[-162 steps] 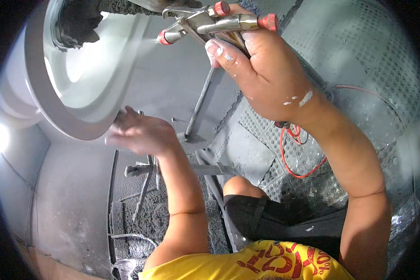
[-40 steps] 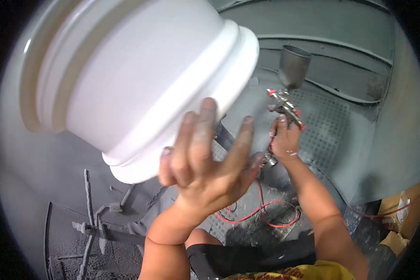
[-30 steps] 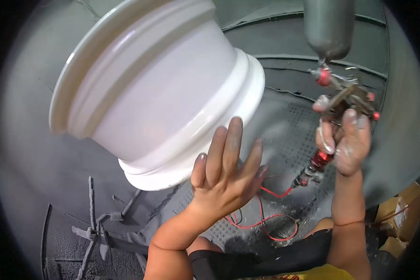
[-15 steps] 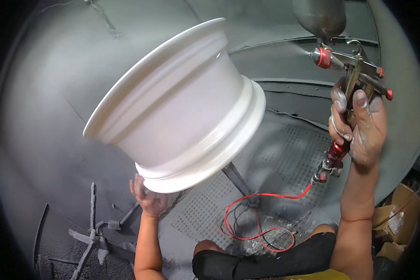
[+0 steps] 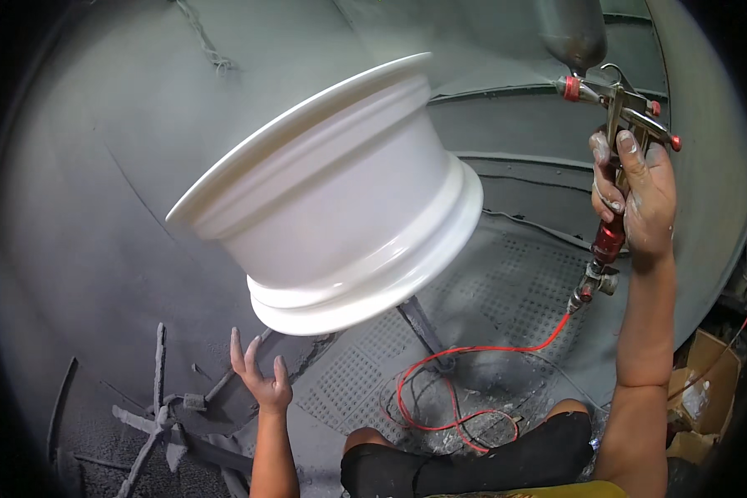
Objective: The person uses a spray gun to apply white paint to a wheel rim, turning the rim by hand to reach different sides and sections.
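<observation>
A glossy white wheel rim (image 5: 340, 195) sits tilted in the middle of the view, above a grey post (image 5: 423, 328) that shows under its lower edge. Just below and left of that edge is my left hand (image 5: 263, 378), its fingers apart and nothing in them. On the right, my right hand (image 5: 649, 195) is wrapped round the handle of a spray gun (image 5: 618, 104) with red rings and a metal cup on top. The nozzle faces left, past the rim's upper right, with faint mist before it. Whitish paint marks my right fingers.
A red hose (image 5: 473, 349) runs from the gun's handle and loops over the perforated floor (image 5: 349, 378) by my knees. At lower left stands a paint-crusted, cross-shaped frame (image 5: 159, 425). An opened cardboard box (image 5: 705, 382) lies at far right. Curved grey walls (image 5: 83, 183) surround the work.
My left hand has come down from the rim's lower edge, and its fingers have spread. The rim appears slightly further right and flatter in view. The mist at the nozzle looks fainter.
</observation>
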Demonstrator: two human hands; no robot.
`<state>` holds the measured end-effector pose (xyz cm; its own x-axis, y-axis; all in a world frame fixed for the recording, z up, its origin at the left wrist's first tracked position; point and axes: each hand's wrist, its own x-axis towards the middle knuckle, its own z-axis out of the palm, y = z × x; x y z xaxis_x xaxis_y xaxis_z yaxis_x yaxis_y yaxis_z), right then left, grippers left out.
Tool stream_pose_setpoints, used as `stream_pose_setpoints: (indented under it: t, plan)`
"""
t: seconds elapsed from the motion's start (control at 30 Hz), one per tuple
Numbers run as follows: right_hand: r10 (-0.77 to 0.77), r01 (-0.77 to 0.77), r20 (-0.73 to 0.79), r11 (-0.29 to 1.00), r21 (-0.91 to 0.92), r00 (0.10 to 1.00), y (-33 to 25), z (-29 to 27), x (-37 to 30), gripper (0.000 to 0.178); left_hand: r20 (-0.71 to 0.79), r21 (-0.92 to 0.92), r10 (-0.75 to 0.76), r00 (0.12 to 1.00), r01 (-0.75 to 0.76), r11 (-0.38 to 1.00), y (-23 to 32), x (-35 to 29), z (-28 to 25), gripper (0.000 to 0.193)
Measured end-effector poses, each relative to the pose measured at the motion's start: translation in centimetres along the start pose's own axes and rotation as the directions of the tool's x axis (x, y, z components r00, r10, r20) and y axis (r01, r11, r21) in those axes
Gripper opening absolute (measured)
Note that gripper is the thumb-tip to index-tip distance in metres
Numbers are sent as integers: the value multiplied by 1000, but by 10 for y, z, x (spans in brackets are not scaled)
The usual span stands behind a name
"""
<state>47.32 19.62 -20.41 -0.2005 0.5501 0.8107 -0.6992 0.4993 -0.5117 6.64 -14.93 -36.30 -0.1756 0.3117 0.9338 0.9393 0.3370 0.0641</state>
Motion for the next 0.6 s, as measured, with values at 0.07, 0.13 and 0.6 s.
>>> stream_pose_setpoints:
  t: [0.07, 0.13, 0.6]
  plan:
    - [-6, 6, 18, 1000, -16, 1000, -1, -4, 3, 28, -34, -74, -20, 999, 17, 997, -4, 4, 1, 44]
    - [2, -2, 15, 999, -33, 1000, 0, -9, 6, 27, -59, -136, -46, 997, 38, 990, -6, 7, 5, 51]
    - [67, -73, -68, 993, -92, 995, 7, -16, 16, 26, 864, 17, -217, 454, 405, 914, -34, -186, 55, 51]
